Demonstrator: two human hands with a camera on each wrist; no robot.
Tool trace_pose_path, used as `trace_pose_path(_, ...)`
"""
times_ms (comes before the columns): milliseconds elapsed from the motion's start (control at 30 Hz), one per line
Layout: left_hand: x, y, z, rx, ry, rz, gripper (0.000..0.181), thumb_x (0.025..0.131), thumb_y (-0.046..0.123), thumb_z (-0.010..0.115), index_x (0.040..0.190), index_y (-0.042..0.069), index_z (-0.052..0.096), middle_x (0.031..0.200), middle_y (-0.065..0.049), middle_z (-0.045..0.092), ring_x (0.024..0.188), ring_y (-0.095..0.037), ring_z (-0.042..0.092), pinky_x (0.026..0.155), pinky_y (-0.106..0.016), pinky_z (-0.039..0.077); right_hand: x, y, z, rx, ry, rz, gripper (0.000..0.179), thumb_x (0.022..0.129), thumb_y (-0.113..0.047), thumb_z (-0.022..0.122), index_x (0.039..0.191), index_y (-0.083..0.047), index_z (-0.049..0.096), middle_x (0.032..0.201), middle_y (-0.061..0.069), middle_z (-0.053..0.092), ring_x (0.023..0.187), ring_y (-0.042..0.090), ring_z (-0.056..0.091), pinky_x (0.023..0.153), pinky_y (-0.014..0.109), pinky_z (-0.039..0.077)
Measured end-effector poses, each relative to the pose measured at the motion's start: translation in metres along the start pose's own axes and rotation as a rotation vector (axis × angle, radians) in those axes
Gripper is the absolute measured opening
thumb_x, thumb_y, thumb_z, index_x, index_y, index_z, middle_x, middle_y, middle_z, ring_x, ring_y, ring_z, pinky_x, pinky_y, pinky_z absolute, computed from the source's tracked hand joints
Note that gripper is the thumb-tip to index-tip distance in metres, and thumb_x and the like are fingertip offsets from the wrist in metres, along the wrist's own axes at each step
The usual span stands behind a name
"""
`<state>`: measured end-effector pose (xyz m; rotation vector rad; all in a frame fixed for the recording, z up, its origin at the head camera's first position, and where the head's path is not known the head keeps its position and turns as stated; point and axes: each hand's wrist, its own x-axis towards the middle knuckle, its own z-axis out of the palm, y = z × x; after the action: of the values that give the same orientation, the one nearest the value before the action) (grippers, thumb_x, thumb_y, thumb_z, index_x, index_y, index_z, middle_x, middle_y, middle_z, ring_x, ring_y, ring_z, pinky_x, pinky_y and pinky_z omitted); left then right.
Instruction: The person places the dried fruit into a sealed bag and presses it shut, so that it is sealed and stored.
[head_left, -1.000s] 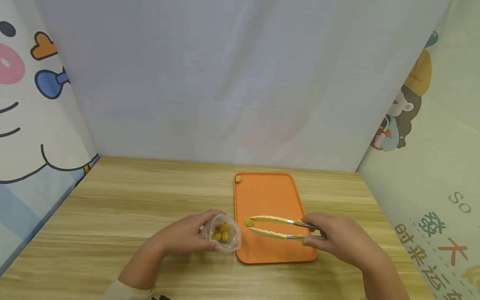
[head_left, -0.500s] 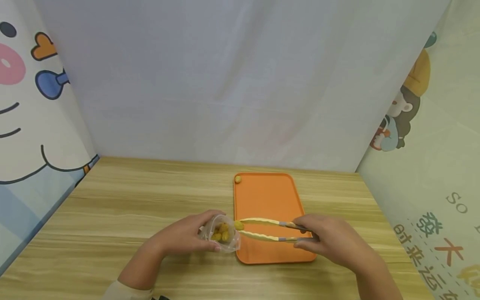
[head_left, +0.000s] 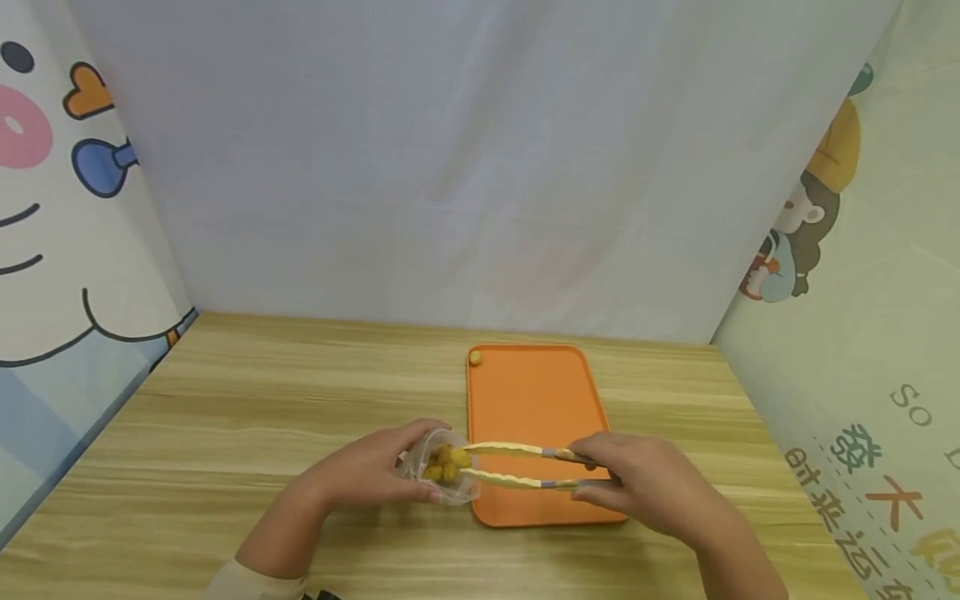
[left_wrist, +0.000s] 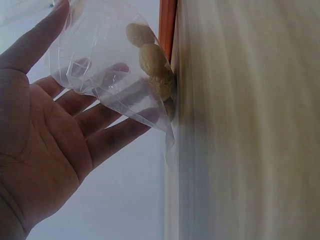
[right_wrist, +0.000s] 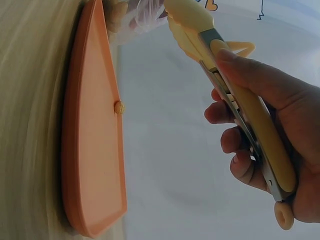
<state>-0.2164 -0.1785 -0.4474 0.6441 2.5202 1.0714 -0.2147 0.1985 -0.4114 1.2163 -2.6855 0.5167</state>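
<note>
My left hand [head_left: 367, 471] holds a clear plastic bag [head_left: 467, 493] with its mouth facing right. Several round, wrinkled brown nuts that look like walnuts [left_wrist: 152, 59] lie inside, seen through the plastic in the left wrist view. In my right hand [head_left: 645, 479] are tongs [head_left: 506, 481] with cream-coloured tips and metal arms. Between the tips, at the bag's mouth, is one walnut [head_left: 461, 458]. The right wrist view shows my thumb and fingers gripping the tongs' handle [right_wrist: 265, 140]; the walnut at the tips is hidden there.
Right of the bag lies an orange rectangular tray [head_left: 532, 400], partly beneath the tongs. One walnut [head_left: 476, 357] sits in its far left corner. A wood-grain table [head_left: 315, 383] carries everything, with a pale cloth [head_left: 450, 167] behind and printed cloths at both sides.
My right hand has moved left with the tongs, bringing the walnut from over the tray to the bag's mouth. The left hand and bag have stayed in place.
</note>
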Motion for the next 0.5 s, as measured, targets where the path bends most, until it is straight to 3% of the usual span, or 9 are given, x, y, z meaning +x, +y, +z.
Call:
trace_pose_path(233,0.0003,0.0001,0.0004,-0.001,0.004,0.017,0.077,0.078,0.058,0.075,0.144,0.038,0.041,0.122,0.014,0.058,0.105,-0.012,0.057,0.094,-0.048,0.046,0.0036,-0.0046,0.005,-0.017,0.005,-0.03,0.036,0.085,-0.047,0.072,0.114,-0.026,0.065,0.097,-0.019,0.065,0.079,-0.003,0.06,0.063,0.02,0.049)
trace_pose_path(500,0.0001,0.0005,0.0009,0.005,0.005,0.03,0.077,0.077,0.06,0.076,0.143,0.037,0.042,0.118,0.017,0.059,0.101,-0.01,0.058,0.09,-0.041,0.047,0.0067,-0.0083,0.0107,-0.013,0.021,-0.062,0.036,0.084,-0.044,0.075,0.113,-0.025,0.065,0.096,-0.019,0.066,0.077,-0.004,0.061,0.061,0.018,0.048)
